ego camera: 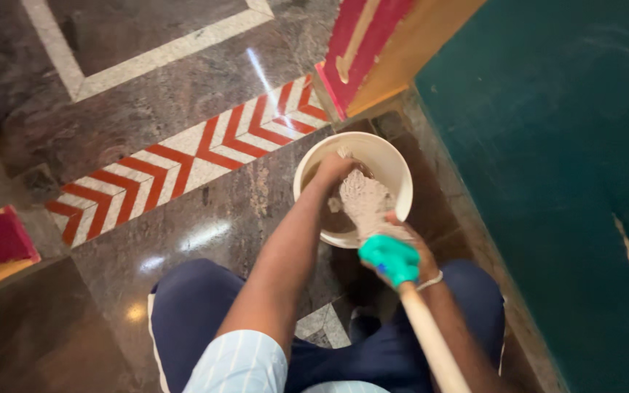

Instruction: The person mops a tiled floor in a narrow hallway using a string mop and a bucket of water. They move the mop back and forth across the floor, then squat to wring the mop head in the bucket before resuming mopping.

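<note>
View from above of a person crouching on a polished stone floor (205, 233), knees in dark blue trousers at the bottom of the frame. Between the knees and a teal wall (547, 182) stands a white bucket (394, 171), round and open at the top. Inside it is murky water, and the grey, stringy mop head (364, 204) hangs over and into it.

The left hand (331, 171) reaches straight forward into the bucket, fingers closed on the top of the mop strands; it is the hand nearer the bucket. The right hand (410, 255) sits just behind the bucket's near rim, its grip closed around the mop's green collar (389, 258), where the strands join the handle.

The pale wooden handle (431, 338) runs from that collar back toward the person's right side, so the mop's long axis lies from the lower right up and forward into the bucket.

A band of red and white chevron tiles (183, 160) crosses the floor diagonally, left of the bucket. A red and yellow painted panel (358, 51) stands beyond it.
</note>
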